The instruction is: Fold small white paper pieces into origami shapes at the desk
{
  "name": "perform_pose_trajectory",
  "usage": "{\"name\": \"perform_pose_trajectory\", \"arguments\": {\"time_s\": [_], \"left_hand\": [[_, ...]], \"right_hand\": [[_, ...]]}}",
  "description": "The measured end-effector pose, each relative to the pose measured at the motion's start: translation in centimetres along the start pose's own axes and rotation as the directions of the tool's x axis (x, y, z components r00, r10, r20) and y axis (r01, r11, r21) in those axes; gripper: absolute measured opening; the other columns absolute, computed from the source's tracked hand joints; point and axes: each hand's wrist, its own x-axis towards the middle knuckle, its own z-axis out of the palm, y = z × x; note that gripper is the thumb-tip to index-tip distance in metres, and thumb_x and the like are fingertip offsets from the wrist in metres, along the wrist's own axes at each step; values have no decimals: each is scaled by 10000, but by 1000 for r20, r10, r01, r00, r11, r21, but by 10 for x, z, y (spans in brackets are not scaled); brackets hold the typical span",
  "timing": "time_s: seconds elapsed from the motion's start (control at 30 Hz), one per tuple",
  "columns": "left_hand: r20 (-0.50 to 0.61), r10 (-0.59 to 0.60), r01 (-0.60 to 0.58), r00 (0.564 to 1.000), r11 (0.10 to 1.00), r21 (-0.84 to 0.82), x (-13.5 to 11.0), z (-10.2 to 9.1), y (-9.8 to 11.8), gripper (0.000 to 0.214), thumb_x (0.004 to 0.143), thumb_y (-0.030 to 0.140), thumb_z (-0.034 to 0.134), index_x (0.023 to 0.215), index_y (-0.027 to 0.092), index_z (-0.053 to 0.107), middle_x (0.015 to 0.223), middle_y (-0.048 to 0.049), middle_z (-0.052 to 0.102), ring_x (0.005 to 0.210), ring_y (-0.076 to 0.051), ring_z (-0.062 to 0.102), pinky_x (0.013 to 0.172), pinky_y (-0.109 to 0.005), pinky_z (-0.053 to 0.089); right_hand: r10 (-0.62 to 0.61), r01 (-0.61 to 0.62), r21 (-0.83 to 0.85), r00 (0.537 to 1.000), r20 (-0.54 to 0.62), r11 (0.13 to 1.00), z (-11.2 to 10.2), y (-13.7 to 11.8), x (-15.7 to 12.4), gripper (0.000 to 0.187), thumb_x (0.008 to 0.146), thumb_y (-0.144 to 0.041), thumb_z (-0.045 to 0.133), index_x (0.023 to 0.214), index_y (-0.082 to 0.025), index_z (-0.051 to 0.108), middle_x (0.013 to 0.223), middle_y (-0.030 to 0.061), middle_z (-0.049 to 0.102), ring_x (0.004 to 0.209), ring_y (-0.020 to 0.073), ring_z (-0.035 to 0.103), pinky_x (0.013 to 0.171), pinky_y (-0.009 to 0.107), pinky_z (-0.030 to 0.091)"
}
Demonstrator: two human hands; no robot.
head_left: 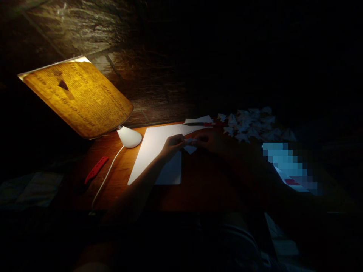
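Between my two hands is a small folded piece of white paper [190,148], pinched at its upper edge over the table. My left hand [174,143] grips its left side with fingers closed. On the other side my right hand [204,142], mostly in shadow, has its fingertips closed on the paper. Beneath my left forearm lies a large white sheet of paper [153,151]. Just behind the hands, a knife-like tool with a dark blade and red handle [198,124] rests across more white paper [202,130].
A lit lamp with a printed shade [76,98] stands at the left, its white cord [106,175] running forward. Near it lies a red object [96,169], perhaps a cutter. Many folded paper pieces [249,124] are heaped at the back right, near a glowing blurred-out screen [286,164]. Behind is a stone wall [153,83].
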Motion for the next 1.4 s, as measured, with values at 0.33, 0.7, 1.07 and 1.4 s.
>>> {"name": "perform_pose_trajectory", "arguments": {"time_s": [0.33,0.7,1.07,1.4], "left_hand": [[75,-54,56,996,998,-17,-3,0,4,467,665,485,884,675,155,554,669,18,564,569,-89,539,505,-202,411],[111,-87,82,990,996,47,-7,5,10,496,657,548,882,795,148,623,627,27,544,535,-81,496,487,-205,330],[106,-29,19,994,995,97,-4,5,10,493,702,560,844,659,160,559,568,42,470,507,-68,412,481,-217,265],[163,32,-76,986,958,275,-6,5,10,505,782,560,777,608,167,511,579,40,401,530,-76,372,494,-240,234]], "right_hand": [[-13,12,14,1000,9,1000,0,-3,-1,389,753,-565,761,700,-182,713,701,37,693,642,158,585,572,282,449],[-24,24,-9,999,35,1000,-4,-9,-3,353,748,-522,747,651,-191,675,646,24,654,613,156,567,563,286,437],[44,-46,29,997,68,999,-1,-8,-4,393,749,-557,747,710,-174,668,634,5,620,575,130,521,537,270,402],[10,-7,-40,997,82,999,-3,-3,-2,407,748,-564,735,675,-171,662,655,15,630,610,132,524,556,260,389]]}}
